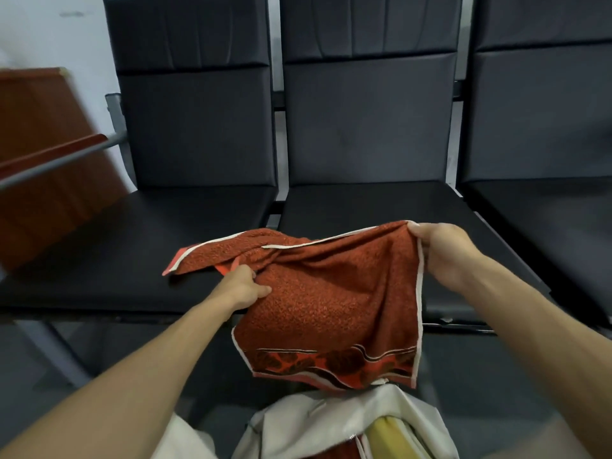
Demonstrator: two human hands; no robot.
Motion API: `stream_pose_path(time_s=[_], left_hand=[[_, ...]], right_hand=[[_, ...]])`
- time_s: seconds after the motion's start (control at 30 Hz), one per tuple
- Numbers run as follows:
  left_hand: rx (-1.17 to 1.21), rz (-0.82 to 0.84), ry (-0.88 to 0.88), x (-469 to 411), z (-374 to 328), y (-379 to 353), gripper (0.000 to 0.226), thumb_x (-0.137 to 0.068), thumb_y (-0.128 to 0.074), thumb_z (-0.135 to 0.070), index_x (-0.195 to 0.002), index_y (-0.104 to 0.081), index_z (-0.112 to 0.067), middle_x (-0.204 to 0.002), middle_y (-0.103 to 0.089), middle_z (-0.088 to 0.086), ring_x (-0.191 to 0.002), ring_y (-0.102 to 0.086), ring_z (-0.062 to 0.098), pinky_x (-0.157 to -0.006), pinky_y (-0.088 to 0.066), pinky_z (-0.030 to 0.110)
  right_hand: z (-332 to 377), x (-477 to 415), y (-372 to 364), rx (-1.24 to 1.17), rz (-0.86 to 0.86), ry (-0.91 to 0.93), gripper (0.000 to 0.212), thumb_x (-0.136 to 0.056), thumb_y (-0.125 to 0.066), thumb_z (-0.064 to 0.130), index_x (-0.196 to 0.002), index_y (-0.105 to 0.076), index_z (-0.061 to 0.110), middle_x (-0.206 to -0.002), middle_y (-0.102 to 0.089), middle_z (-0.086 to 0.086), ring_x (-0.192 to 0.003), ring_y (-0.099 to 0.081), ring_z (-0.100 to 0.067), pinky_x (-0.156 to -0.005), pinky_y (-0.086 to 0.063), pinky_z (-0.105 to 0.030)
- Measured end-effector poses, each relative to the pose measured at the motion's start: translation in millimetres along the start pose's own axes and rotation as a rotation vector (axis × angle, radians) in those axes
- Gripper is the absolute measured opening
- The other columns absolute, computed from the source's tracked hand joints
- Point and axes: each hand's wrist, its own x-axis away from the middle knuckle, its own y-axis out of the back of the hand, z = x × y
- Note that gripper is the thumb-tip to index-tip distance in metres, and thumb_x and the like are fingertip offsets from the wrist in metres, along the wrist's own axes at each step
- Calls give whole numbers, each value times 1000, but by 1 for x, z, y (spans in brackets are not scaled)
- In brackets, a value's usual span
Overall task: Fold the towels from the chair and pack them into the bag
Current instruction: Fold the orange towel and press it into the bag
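The fingers (418,230) of the right hand (443,253) are clamped on the top right corner of a red-orange towel (331,293), thumb on the near face, holding that corner up. The fingers (262,288) of the left hand (245,286) are curled into a bunched fold at the towel's left middle, gripping it. The towel hangs between the two hands, its white-trimmed edge running down under the right hand and its patterned border lowest. To the towel's left, a loose corner of it lies on a black chair seat (132,246); two more seats of the same row sit behind and to the right of the towel, and the cloth covers part of the middle seat's front edge. Directly below the towel is an open cream bag (318,422), with something yellow (390,435) and a strip of red fabric showing inside. Far left of the towel, a grey armrest (66,157) crosses in front of a reddish wooden panel (36,114) against the pale wall (49,34).
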Motion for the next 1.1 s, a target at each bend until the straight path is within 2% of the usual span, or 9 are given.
stream_pose_path(time_s=[0.17, 0.3, 0.37, 0.43, 0.53, 0.67, 0.77, 0.97, 1.1], left_hand=[[-104, 71, -52, 7, 3, 12, 21, -85, -73, -20, -101, -61, -19, -94, -62, -3, -72, -62, 10, -62, -44, 20], [-175, 124, -134, 11, 1, 14, 11, -87, -68, -19, -79, -61, -18, -93, -53, -12, -80, -62, 10, -77, -49, 27], [-205, 135, -142, 15, -3, 16, 17, -91, -60, -20, -76, -55, -15, -95, -41, -16, -93, -54, 10, -87, -45, 34], [-169, 160, -129, 15, -4, 18, 23, -94, -51, -22, -72, -48, -16, -92, -40, -23, -88, -52, 16, -85, -45, 40], [164, 143, -84, 16, -10, 23, 33, -95, -41, -21, -62, -42, -20, -66, -45, -8, -68, -46, 17, -74, -46, 41], [799, 176, 27, 23, -20, 34, 20, -92, -50, -11, -73, -56, -14, -70, -53, 2, -66, -50, 16, -65, -42, 30], [997, 257, 66, 22, -17, 40, 26, -94, -56, -26, -71, -55, -15, -72, -55, 4, -63, -50, 16, -63, -43, 30], [541, 229, 31, 16, -3, 35, 17, -85, -72, -17, -96, -69, -3, -101, -70, 13, -90, -67, 23, -84, -54, 34], [-114, 207, -12, 22, 1, 37, 20, -86, -72, -28, -84, -63, -10, -81, -64, 0, -79, -67, 19, -62, -54, 21]], right_hand=[[-1, -12, 16, -428, -94, -207, 28, -99, -48, 12, -122, -58, 2, -110, -67, -11, -92, -68, -23, -64, -53, -37], [-6, -14, 19, -415, -182, -241, 29, -98, -50, 13, -124, -58, 2, -115, -67, -12, -95, -68, -24, -60, -54, -36], [-5, -11, 18, -405, -187, -212, 24, -94, -56, 6, -117, -60, 0, -100, -69, -12, -81, -70, -23, -52, -56, -30], [-3, -6, 14, -400, -174, -175, 21, -90, -60, -3, -110, -61, -2, -90, -66, -13, -74, -68, -22, -53, -57, -29], [-3, -1, 11, -328, -154, -94, 20, -89, -60, -6, -107, -65, -1, -95, -67, -15, -80, -67, -23, -66, -56, -33], [0, -2, 12, -220, -223, -30, 18, -92, -58, 0, -108, -67, 2, -90, -67, -11, -75, -65, -20, -66, -52, -32], [0, 0, 11, -140, -241, -15, 11, -94, -56, 2, -101, -65, 3, -88, -65, -10, -74, -63, -20, -62, -50, -30], [0, -1, 21, -246, -224, 7, 13, -94, -52, 4, -105, -59, 1, -82, -60, -8, -68, -59, -18, -66, -51, -31], [3, -1, 22, -279, -219, 50, 12, -93, -52, 3, -102, -61, 3, -85, -62, -7, -72, -61, -17, -71, -52, -29]])
